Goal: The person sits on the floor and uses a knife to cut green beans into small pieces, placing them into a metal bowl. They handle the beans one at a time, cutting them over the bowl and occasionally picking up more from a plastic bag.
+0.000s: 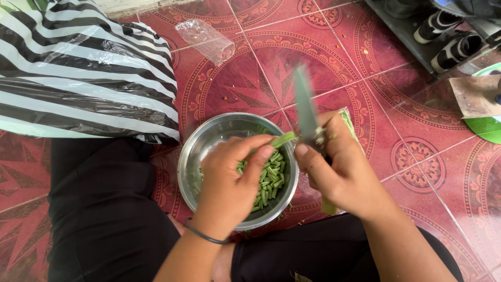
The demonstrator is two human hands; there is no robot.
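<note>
Nearest, left hand (229, 183) closed around a green bean (282, 140), tip poking out over the steel bowl (189, 156). Right hand (339, 172) clenched on a knife (306, 109), blade up (blurred). Already many short cut pieces (269, 183) heaped in bowl; more bean stalks (347, 122) behind right hand uncut. Beyond, striped bag (83, 78) on tiled floor (417, 151).

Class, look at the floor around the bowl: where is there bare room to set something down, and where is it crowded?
Bare tile lies beyond the steel bowl, between the clear bag and the shoe rack, and right of the right hand. Crowded: the striped bag on the left, legs along the near edge, both hands over the bowl.
</note>
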